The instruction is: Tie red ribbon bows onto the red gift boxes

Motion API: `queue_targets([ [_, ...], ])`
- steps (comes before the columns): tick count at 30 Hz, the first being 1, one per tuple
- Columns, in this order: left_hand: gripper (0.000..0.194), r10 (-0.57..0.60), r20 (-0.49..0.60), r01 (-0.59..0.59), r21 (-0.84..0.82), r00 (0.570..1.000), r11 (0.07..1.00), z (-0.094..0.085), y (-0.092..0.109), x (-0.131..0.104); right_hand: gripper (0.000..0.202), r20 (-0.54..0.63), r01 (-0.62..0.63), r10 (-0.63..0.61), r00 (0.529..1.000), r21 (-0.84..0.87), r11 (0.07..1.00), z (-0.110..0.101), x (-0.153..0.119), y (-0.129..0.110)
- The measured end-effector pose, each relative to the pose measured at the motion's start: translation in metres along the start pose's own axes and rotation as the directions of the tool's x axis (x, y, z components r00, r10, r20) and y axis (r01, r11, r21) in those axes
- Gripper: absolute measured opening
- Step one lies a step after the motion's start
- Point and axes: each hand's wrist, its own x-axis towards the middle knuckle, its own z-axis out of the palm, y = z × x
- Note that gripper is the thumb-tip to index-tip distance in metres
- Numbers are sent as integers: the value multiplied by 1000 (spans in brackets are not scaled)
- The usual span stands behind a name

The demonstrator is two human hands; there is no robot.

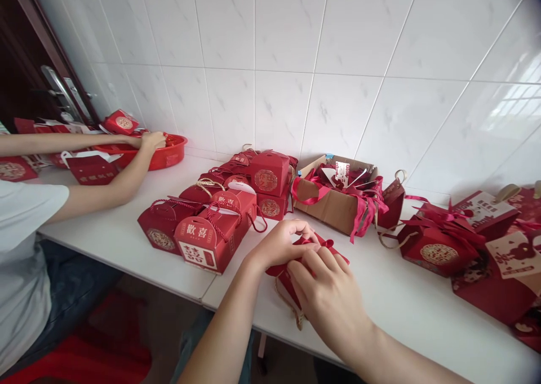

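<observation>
Pinches red ribbon (329, 242) w/ L hand (274, 246), fingers bent, thumb close to fingertips. Grips same ribbon w/ R hand (332, 291), knuckles up, fingertips nearly meeting L ones; can't see exact pinch pt, behind fingers. Has red box (291, 285) directly under both hands, on white table (393, 285), w/ rope handle (299, 319) hanging just beside R hand. See cluster of gift boxes (211, 226) L of & beyond L hand, some stacked. Note open carton (325, 206) beyond both hands, stuffed w/ loose ribbons (364, 212), some over edge. See bow-topped box (439, 254) R of & beyond R hand, among others. Note co-worker's hands (153, 141) far L of L hand, at red basin (174, 154).
</observation>
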Motion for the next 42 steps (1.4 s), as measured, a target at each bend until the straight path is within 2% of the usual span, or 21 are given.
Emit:
queue_targets([
  [3,28,9,2,-9,-6,1000,1000,0,-1,-1,24,6,8,-9,1000,156,988,-4,-4,6],
  [5,29,15,0,-15,-7,1000,1000,-1,-1,0,23,76,23,-49,996,310,950,-12,-6,13],
  [8,31,30,6,-30,-10,1000,999,-3,-3,1,17,220,24,-144,965,471,882,-25,-6,31],
  [10,32,46,11,-46,-4,999,999,-3,-4,2,7,245,4,-173,954,567,824,-30,-4,47],
  [12,32,55,9,-55,10,998,998,-3,-5,3,5,202,-51,-110,973,655,754,-30,-1,65],
  [14,31,38,2,-38,23,999,999,-3,-4,3,12,185,-143,18,983,689,710,-26,1,81],
  [16,31,13,2,-13,28,1000,1000,-2,-2,2,19,260,-246,86,962,681,689,-20,0,95],
  [18,32,2,13,-3,23,1000,1000,-2,1,1,21,349,-322,95,932,681,657,-14,-3,102],
  [20,31,16,29,-17,17,999,1000,-2,3,0,17,373,-361,118,920,691,626,-9,-7,104],
  [24,27,49,41,-50,30,998,998,-2,3,-1,9,277,-341,202,939,698,629,-1,-13,97],
  [29,30,49,32,-50,35,998,998,-1,3,-2,17,126,-211,173,977,711,671,5,-16,91],
  [33,34,31,34,-32,13,999,999,-2,4,-3,19,18,-145,178,984,660,737,7,-19,91],
  [38,38,24,44,-24,-10,999,1000,-5,2,-2,20,-22,-80,114,993,585,807,4,-20,94],
  [42,40,13,45,-12,-19,999,1000,-7,1,-2,19,12,-70,81,997,637,767,2,-20,95],
])
